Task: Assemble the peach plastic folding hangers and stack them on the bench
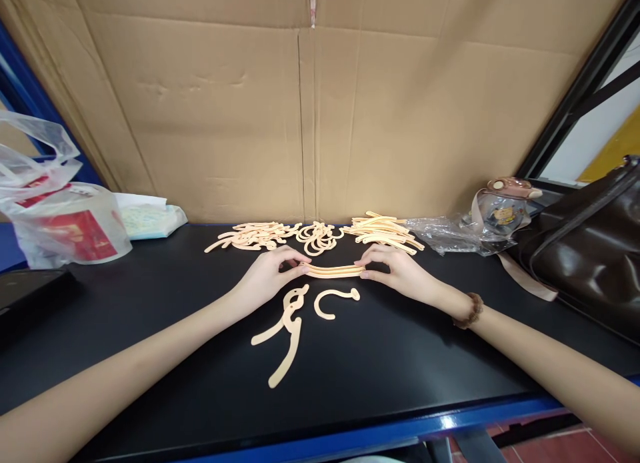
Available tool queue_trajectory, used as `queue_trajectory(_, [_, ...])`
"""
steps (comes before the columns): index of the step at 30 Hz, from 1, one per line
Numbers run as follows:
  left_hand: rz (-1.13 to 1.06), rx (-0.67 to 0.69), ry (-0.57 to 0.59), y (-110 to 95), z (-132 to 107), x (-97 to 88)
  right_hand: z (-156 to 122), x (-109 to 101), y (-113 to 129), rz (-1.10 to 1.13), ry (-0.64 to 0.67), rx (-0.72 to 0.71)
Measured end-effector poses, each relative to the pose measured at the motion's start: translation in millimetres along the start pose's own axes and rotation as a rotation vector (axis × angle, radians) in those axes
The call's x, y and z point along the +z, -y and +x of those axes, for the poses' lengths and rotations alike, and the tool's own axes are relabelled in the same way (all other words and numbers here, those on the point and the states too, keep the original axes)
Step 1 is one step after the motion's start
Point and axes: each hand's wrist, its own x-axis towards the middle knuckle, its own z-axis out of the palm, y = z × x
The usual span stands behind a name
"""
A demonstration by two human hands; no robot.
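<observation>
**Weak point: strips held only at their ends**

Left hand [273,269] pinches one end of the strips [334,271], right hand [395,269] the other. Each grip is narrow, thumb and fingers closed on the strips. They look stacked, bridging the hands over mid-table [380,356], in front of the hook pile [320,239]. Can't tell from here if they're lifted or touching the table.

Risks, my read:
- Stack fans out or loses one if either grip slackens or twists; nothing supports the middle.
- Bending, maybe a crack, if both hands push inward. They look thin.
- Jointed piece [291,321] and hook [336,293] lie loose, just nearer the person. A dropped wrist could knock them.
- Strip pile [383,233] sits right behind right hand. Fingers drifting back could scatter it or mix pieces.
</observation>
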Motion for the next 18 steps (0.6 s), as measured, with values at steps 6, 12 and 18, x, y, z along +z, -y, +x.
queue_trajectory(6, [-0.218,-0.153,0.047,1.2,3.5,2.2,-0.4,1.5,-0.3,-0.004,-0.014,0.005])
queue_trajectory(12, [-0.211,-0.169,0.021,1.5,4.5,1.2,-0.4,3.3,-0.8,0.018,-0.018,0.014])
queue_trajectory(18, [-0.117,-0.15,-0.018,3.0,5.4,1.7,1.9,1.8,1.3,0.043,-0.019,0.021])
